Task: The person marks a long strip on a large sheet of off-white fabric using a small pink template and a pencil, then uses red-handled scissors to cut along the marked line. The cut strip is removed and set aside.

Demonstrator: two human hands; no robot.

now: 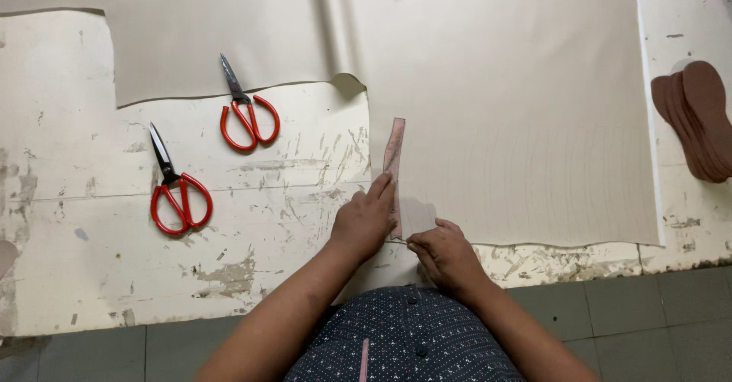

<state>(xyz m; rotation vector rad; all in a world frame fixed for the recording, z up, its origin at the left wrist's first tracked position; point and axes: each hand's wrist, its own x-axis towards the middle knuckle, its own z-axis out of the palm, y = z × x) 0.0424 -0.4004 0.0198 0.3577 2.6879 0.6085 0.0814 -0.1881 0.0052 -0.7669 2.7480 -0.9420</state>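
You are pinning a narrow pink strip template [394, 170] flat on a large beige sheet of material [518, 107] and marking along its edge.

Your left hand [364, 222] is pressing down with its fingers [381, 187] held together and stretched out along the lower part of the strip, which is running on past your fingertips, away from you. Your right hand [446, 254] is sitting just beside the strip's near end, its fingers pinched shut on a thin pen-like tool [399, 240] whose tip is touching the sheet right at the strip's edge. Two pairs of red-handled scissors [248, 111] [177, 191] are lying shut well apart from your left fingers, out on the worn white tabletop [267, 199]. A stack of brown sole-shaped cutouts [698, 119] is resting far beyond your right hand.
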